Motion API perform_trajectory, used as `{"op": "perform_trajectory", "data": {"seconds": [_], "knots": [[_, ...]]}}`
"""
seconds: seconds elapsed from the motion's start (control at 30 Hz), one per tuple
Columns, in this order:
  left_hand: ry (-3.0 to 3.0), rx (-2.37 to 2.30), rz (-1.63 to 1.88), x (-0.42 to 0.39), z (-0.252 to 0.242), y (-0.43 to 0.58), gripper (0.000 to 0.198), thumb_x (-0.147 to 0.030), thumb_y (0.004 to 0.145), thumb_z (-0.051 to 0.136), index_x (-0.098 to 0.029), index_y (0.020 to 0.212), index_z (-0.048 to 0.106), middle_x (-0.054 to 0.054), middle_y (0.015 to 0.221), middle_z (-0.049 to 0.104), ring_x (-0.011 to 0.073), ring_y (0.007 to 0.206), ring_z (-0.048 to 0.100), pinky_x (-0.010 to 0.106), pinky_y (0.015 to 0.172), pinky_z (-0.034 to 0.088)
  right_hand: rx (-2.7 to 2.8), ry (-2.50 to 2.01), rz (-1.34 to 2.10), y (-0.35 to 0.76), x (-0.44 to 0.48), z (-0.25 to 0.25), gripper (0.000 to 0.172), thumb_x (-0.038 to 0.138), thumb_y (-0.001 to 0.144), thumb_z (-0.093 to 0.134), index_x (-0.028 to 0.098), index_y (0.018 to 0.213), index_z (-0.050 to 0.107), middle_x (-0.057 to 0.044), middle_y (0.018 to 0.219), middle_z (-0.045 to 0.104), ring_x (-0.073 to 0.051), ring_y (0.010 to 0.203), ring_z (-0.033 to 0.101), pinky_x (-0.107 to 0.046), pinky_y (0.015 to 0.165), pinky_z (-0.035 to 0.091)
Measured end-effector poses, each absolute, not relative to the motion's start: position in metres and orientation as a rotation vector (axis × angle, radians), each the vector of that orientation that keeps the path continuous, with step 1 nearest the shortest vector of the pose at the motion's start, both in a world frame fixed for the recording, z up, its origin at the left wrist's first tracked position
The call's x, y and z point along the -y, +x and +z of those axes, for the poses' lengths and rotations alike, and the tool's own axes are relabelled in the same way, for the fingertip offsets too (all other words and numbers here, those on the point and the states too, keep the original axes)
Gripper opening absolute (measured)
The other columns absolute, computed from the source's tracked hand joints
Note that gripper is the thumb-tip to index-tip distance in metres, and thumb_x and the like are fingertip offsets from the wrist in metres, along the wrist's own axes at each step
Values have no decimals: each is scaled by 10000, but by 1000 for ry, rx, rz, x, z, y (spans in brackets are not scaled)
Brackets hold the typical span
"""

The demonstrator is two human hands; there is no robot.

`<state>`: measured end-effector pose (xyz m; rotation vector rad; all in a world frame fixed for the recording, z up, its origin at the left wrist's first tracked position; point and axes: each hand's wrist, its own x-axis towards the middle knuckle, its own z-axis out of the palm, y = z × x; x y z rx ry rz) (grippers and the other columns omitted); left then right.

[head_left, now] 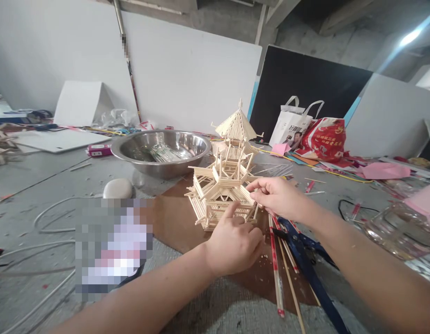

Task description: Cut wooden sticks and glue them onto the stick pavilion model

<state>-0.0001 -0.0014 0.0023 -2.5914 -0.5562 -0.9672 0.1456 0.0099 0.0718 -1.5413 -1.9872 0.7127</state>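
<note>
A tiered pagoda model (239,127) built of thin pale wooden sticks stands on a brown sheet (169,213), with a pointed roof on top and a wide, open-framed lower tier. My left hand (236,243) is at the front of the lower tier, its index finger stretched up against the frame and the other fingers loosely bent, holding nothing that I can see. At the right side of that tier, my right hand (279,197) pinches thumb and index finger on what looks like a wooden stick, mostly hidden by the fingertips.
Blue-handled pliers (298,246) lie right of the model beside red-and-clear stick packets (276,269). Behind it on the left is a steel basin (161,153) with plastic-wrapped bundles. A white rounded device (117,189), a glass jar (399,232) and a red bag (324,139) stand around.
</note>
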Motion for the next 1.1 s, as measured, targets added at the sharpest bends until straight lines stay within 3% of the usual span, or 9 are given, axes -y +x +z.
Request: {"op": "perform_trajectory", "data": {"seconds": [0.53,0.87,1.0,1.1], "knots": [[-2599,542,-971,1,1,0,289,-243,783,379,-177,517,471,-50,438,472,84,435,416,434,885,285,2038,-1507,603,148,-13,68,180,265,745,447,195,838,583,70,465,442,-42,368,358,-182,405,280],[-2595,544,-973,2,2,-1,288,-246,787,378,-182,522,471,-45,465,486,90,449,419,419,884,286,2047,-1537,629,156,-9,69,331,403,794,392,180,932,593,48,503,459,-62,401,363,-201,407,264],[-2596,547,-976,1,1,0,288,-239,786,379,-182,521,473,-47,468,491,87,449,416,420,895,275,2061,-1523,659,161,-5,69,339,379,806,384,186,1007,578,39,512,491,-69,414,384,-206,430,287],[-2597,545,-976,1,2,0,286,-240,787,381,-180,524,480,-47,476,500,81,447,414,408,885,285,2035,-1513,687,165,-2,69,338,361,809,378,189,1029,570,8,626,564,-66,422,410,-213,447,322]]}}
